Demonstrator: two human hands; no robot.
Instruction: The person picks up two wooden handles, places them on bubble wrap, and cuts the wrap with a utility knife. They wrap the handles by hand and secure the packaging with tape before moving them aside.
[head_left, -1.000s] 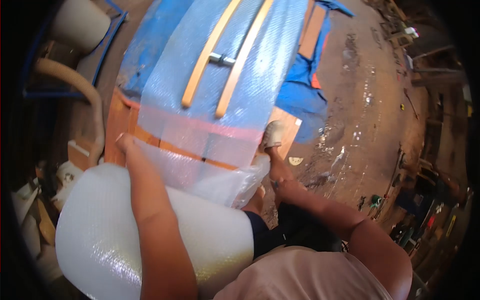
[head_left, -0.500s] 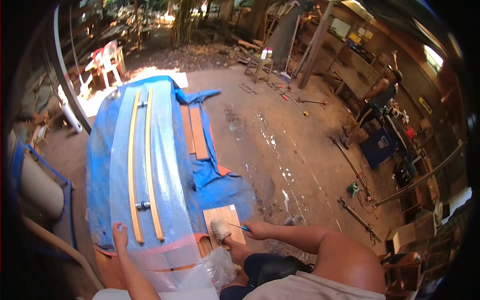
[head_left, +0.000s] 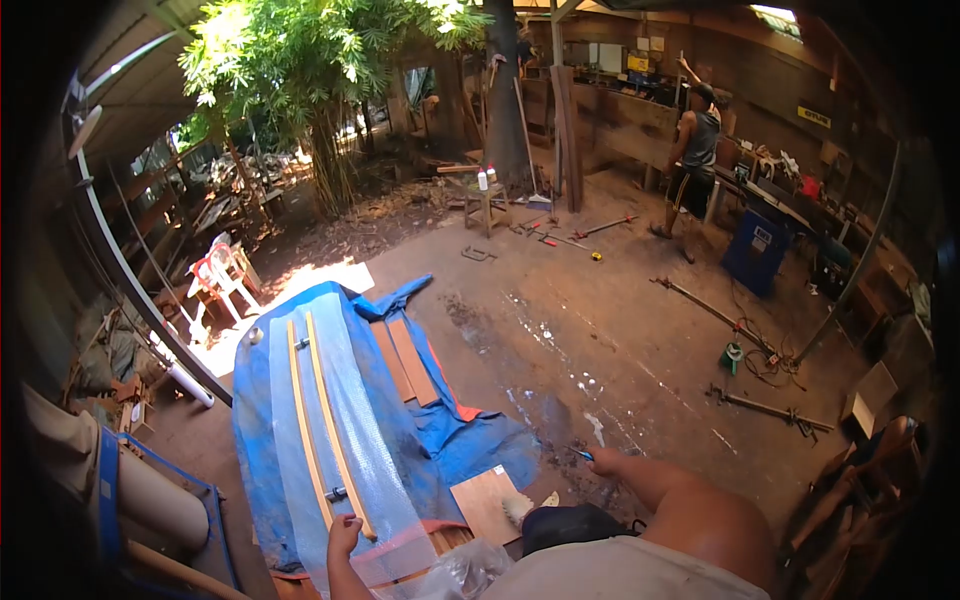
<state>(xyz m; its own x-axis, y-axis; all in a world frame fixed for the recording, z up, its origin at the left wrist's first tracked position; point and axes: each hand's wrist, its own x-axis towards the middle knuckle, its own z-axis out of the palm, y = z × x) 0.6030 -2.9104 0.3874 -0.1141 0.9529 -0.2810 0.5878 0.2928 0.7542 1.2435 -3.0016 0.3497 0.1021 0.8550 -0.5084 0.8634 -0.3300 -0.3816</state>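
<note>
Two long pale wooden strips [head_left: 333,430] run lengthwise over clear bubble wrap [head_left: 375,465], joined by short dark metal fittings [head_left: 335,494]. My left hand [head_left: 344,536] is at their near end, fingers curled in; it overlaps the end of the left strip, and I cannot tell what it grips. Out to the right, my right hand [head_left: 603,461] is closed around a slim blue-handled tool [head_left: 582,454] whose thin tip points left. Beneath the wrap lies a blue tarp [head_left: 262,440].
Brown boards [head_left: 405,360] lie on the tarp's right side; a flat wooden panel [head_left: 485,505] is by my foot. Long bar clamps [head_left: 770,408] lie on the floor at right. Another person [head_left: 695,150] stands at the far bench with an arm raised. A stool [head_left: 485,207] holds white bottles.
My view has tilted up, showing more trees and roof. My left hand has moved from left of the strips onto their near end. My right hand still holds the tool, now farther from my foot.
</note>
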